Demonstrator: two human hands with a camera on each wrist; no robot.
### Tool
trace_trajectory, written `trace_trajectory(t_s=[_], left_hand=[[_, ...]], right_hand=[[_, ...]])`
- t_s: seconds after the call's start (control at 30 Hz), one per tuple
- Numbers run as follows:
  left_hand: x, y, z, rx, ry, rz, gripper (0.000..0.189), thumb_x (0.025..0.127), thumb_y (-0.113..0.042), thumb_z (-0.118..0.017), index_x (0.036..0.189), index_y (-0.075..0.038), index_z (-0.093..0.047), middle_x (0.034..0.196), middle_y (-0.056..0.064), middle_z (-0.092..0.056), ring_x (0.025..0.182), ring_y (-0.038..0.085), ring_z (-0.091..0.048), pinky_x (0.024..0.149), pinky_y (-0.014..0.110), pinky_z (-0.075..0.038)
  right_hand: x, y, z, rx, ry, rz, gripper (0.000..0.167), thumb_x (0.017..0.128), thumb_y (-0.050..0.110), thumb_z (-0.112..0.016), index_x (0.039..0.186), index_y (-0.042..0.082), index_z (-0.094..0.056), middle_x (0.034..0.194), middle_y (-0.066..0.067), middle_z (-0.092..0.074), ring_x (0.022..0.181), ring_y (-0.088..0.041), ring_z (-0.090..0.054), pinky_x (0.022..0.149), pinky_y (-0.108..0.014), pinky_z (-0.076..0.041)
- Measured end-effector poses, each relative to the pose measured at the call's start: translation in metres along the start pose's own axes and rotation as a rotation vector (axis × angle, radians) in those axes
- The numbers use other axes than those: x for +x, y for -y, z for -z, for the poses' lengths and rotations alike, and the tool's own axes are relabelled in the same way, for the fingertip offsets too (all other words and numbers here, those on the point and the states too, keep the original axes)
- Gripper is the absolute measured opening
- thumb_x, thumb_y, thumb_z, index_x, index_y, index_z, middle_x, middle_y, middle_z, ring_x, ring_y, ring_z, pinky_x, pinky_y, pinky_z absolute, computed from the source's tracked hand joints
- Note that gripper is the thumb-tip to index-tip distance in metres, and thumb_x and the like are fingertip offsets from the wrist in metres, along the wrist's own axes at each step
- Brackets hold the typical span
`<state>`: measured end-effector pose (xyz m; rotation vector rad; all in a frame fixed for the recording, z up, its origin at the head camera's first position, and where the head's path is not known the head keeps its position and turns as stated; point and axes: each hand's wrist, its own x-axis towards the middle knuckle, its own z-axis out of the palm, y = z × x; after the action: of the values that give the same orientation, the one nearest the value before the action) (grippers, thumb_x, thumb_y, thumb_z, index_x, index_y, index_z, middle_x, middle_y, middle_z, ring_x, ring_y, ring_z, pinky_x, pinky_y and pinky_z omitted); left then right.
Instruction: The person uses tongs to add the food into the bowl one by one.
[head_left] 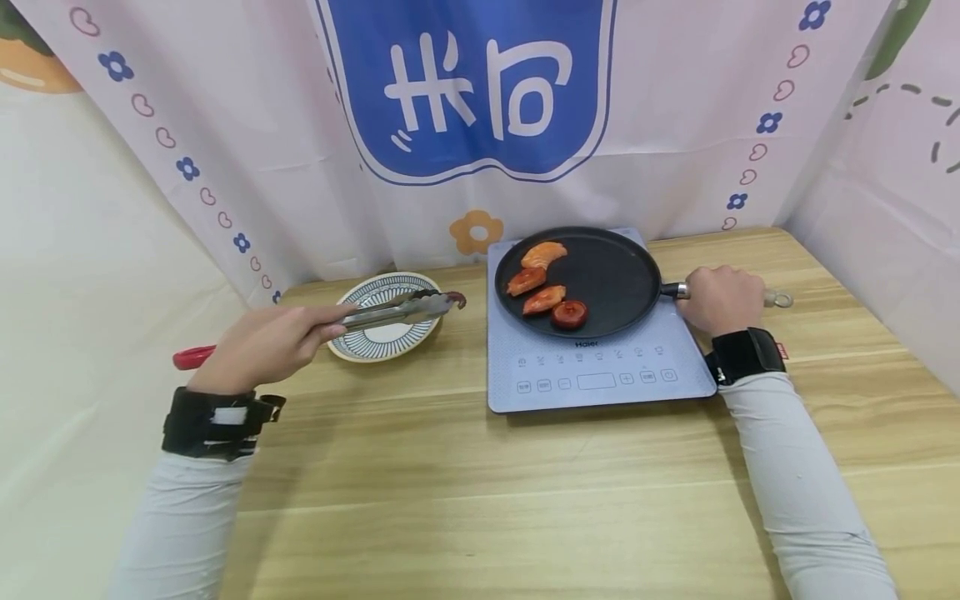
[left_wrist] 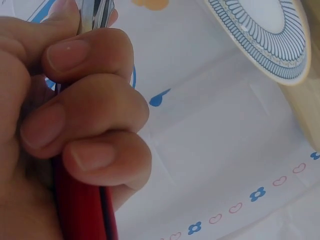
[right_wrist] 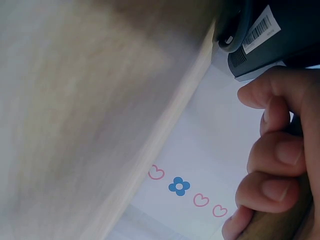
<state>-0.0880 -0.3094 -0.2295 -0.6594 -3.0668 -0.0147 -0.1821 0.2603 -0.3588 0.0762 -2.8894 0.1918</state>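
Note:
In the head view my left hand (head_left: 266,342) grips metal tongs (head_left: 375,316) with red handles (left_wrist: 82,205), fingers curled round them in the left wrist view. A small, dark reddish, curled piece of food (head_left: 455,299) is at the tongs' tips, just past the right rim of a patterned plate (head_left: 352,350). My right hand (head_left: 724,298) holds the wooden handle (head_left: 771,297) of a black frying pan (head_left: 611,279). Along the pan's left side lie an orange striped slice (head_left: 543,255), two reddish-orange pieces (head_left: 544,300) and a round red piece (head_left: 569,314).
Beneath the pan is a light induction cooktop (head_left: 600,392) with a button panel along its front. Both stand on a wooden table (head_left: 420,475). A printed curtain (head_left: 300,167) hangs behind it, and its side edge (right_wrist: 165,125) shows in the right wrist view.

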Motion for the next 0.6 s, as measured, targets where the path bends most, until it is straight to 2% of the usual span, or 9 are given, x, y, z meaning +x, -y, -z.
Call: trace_trajectory(t_s=[0.17, 0.4, 0.6], left_hand=[[0.002, -0.004, 0.001, -0.010, -0.010, -0.011, 0.040, 0.108, -0.030, -0.061, 0.147, -0.024, -0.065, 0.114, 0.006, -0.075, 0.080, 0.022, -0.059, 0.061, 0.033, -0.039], [0.008, -0.010, 0.005, 0.005, 0.001, 0.000, 0.042, 0.108, -0.032, -0.061, 0.149, -0.024, -0.062, 0.112, 0.006, -0.076, 0.084, 0.024, -0.061, 0.062, 0.033, -0.039], [0.017, -0.017, 0.006, -0.001, 0.000, -0.016, 0.042, 0.108, -0.031, -0.060, 0.150, -0.023, -0.061, 0.124, 0.009, -0.075, 0.089, 0.026, -0.064, 0.068, 0.037, -0.044]], right_hand=[[0.001, 0.000, 0.000, 0.002, 0.000, 0.003, 0.032, 0.085, 0.017, -0.072, 0.059, 0.008, -0.055, 0.057, -0.009, -0.051, 0.055, -0.031, -0.049, 0.051, -0.044, -0.036], [0.001, 0.001, 0.002, 0.000, 0.005, 0.002, 0.033, 0.085, 0.018, -0.072, 0.059, 0.008, -0.055, 0.057, -0.009, -0.051, 0.055, -0.031, -0.049, 0.051, -0.043, -0.036], [0.000, 0.000, 0.002, 0.001, 0.017, 0.002, 0.032, 0.086, 0.019, -0.072, 0.060, 0.008, -0.057, 0.057, -0.009, -0.052, 0.056, -0.032, -0.050, 0.052, -0.044, -0.036]])
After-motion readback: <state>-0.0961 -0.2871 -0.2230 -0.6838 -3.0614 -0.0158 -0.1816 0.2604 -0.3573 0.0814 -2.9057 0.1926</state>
